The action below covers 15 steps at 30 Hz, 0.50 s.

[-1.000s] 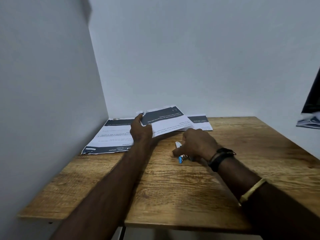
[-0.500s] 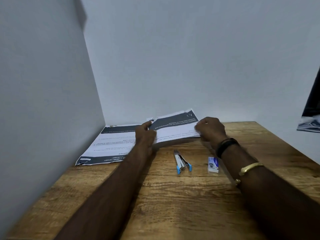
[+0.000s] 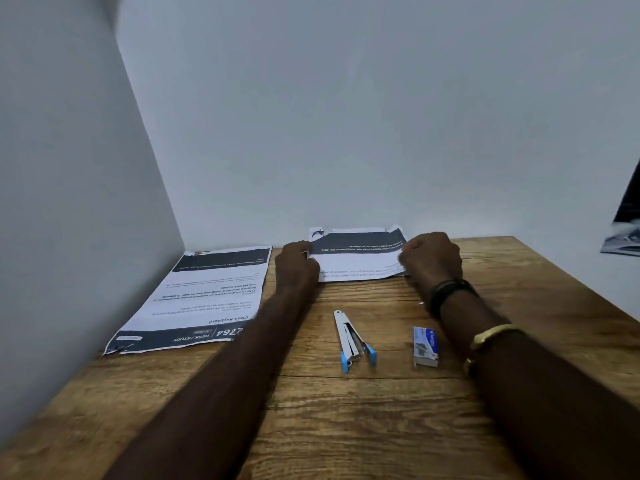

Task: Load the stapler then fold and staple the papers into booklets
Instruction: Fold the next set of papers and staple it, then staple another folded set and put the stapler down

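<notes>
Folded paper (image 3: 360, 258) shifted right, seemingly creased

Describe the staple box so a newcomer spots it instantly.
On the wooden table, look just inside the right forearm, right of the blue-tipped stapler. The staple box is a small blue-and-white carton, blockier than the slim stapler and far smaller than the papers.

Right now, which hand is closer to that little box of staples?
The right hand. It grips the folded paper's right edge, just beyond the staple box. The left hand holds the opposite edge, past the stapler.
</notes>
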{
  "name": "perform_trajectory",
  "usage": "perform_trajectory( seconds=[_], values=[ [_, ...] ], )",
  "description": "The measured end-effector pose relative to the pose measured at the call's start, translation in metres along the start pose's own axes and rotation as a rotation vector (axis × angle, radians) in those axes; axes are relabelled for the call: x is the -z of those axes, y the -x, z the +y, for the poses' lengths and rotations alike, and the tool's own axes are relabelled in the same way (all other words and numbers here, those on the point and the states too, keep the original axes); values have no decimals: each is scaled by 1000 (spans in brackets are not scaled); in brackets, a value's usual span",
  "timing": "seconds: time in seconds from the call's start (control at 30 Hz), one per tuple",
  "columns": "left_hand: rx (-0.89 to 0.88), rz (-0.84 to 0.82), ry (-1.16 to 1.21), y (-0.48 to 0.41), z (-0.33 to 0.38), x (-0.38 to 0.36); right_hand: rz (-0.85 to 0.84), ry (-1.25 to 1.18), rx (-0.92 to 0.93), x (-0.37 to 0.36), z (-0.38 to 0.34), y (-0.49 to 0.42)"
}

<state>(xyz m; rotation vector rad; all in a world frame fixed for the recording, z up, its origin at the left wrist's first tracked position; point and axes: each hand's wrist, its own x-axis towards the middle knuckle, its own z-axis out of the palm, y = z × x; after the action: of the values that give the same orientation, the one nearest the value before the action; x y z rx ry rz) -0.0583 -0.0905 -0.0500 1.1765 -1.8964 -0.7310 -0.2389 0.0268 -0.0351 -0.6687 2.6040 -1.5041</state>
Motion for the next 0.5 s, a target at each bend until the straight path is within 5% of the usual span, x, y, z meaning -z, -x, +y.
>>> perform_trajectory(
  seconds=[0.3,0.5],
  values=[
    [-51,-257,-447,-10,4,-20,-35,229,30,-15,0,-8],
    [-74,-214,-317,-7,2,-15,-11,309,132,-10,-1,0]
  ],
)
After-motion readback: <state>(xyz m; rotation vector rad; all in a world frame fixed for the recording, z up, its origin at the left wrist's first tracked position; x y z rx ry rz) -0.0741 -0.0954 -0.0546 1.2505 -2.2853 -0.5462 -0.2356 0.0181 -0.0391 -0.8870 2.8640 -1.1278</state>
